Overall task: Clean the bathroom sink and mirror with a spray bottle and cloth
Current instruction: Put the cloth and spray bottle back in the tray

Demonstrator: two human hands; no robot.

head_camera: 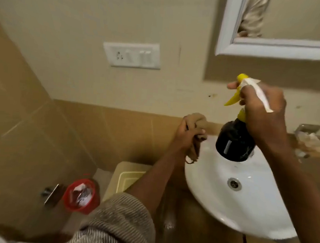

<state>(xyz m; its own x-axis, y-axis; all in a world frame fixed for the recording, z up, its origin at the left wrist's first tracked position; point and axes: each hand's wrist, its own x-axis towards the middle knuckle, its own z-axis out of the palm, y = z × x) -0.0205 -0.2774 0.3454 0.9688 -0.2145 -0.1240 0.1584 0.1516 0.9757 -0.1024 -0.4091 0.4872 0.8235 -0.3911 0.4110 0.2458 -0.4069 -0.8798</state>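
Observation:
My right hand (261, 108) grips the neck of a spray bottle (235, 140) with a dark body and a yellow-and-white trigger head, holding it up over the back of the white sink (216, 195). One finger lies near the yellow trigger. My left hand (187, 135) clutches a bunched tan cloth (199, 120) at the sink's left rim. The white-framed mirror (276, 48) hangs on the wall at the upper right, above the bottle.
A white switch and socket plate (132, 54) is on the wall left of the mirror. A red bin (80, 195) with rubbish stands on the floor at the lower left, beside a beige lidded object (126, 178). A metal soap holder (309, 137) sits right of the sink.

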